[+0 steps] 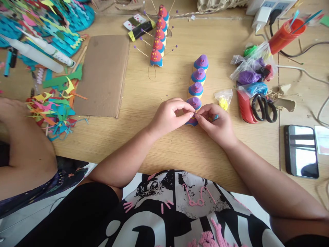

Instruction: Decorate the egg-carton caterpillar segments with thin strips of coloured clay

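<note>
My left hand [171, 116] and my right hand [216, 124] meet over the near end of a row of painted egg-carton cups [196, 88]. The cups are purple on top and blue below, with small faces. Thumb and forefinger of each hand are pinched close together at the nearest cup. Whatever sits between the fingertips is tiny and dark, too small to name. A bit of blue material shows at a finger of my right hand. Just right of the row lies a small bag of yellow clay [223, 103].
Farther back stands a red and blue cup row [158, 37] with sticks poking out sideways. Cardboard [102, 75] and paper scraps [51, 111] lie left, beside another person's arm [25, 154]. Clay bags [249, 76], scissors [264, 108], an orange cup [282, 37] and a phone [302, 151] are right.
</note>
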`<state>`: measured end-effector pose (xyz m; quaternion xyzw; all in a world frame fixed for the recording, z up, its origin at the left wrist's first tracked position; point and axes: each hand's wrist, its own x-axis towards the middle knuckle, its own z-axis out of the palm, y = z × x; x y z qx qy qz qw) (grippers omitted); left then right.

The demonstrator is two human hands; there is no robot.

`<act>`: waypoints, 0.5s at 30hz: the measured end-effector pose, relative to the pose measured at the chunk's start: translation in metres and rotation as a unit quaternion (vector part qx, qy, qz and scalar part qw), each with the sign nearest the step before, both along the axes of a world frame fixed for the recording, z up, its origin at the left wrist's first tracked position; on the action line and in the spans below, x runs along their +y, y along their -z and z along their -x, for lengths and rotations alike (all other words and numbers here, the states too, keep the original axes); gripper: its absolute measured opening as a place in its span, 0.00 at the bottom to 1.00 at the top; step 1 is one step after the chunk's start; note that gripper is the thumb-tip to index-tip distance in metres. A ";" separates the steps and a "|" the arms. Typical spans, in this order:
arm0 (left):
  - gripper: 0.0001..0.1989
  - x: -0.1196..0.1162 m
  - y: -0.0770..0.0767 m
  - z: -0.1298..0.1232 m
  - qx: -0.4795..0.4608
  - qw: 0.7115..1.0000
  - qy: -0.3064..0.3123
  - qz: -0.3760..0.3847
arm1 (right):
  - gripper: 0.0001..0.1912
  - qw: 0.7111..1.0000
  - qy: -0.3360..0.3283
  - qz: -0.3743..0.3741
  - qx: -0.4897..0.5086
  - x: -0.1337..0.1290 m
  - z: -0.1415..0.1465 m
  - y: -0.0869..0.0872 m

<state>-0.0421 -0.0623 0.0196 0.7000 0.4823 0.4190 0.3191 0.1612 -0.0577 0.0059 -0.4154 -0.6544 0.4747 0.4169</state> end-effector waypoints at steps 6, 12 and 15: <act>0.04 0.000 -0.001 0.000 0.011 1.000 0.002 -0.001 | 0.11 1.000 -0.002 0.003 -0.010 0.000 0.001 -0.004; 0.05 0.000 0.000 0.001 0.005 1.000 0.007 0.006 | 0.10 1.000 -0.007 0.004 -0.015 -0.001 0.000 -0.004; 0.05 0.000 0.001 0.001 0.005 1.000 0.009 0.001 | 0.09 1.000 -0.006 0.003 -0.009 0.000 0.000 -0.003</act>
